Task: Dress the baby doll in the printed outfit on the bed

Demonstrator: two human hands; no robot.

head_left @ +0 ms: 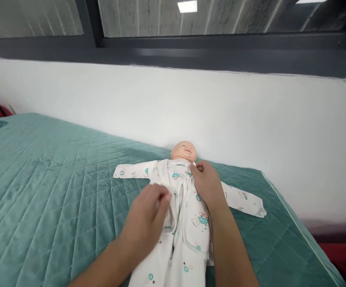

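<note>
A baby doll (184, 150) lies on its back, head against the wall, dressed in a white printed baby shirt (199, 223) and matching trousers (186, 271). Both sleeves stretch out to the sides, and the shirt's front panels hang apart below the chest. My right hand (208, 181) pinches the shirt's edge near the neck, on the right of the chest. Over the left front panel, my left hand (147, 217) is closed with thumb and fingers curled together; whatever is between its fingertips is hidden.
Beneath the doll is a green quilted bed cover (71, 191). A white wall (116, 95) rises right behind the head, with a dark window frame (173, 56) above. The bed's edge (298, 223) runs down at the right, beside something red (344, 259).
</note>
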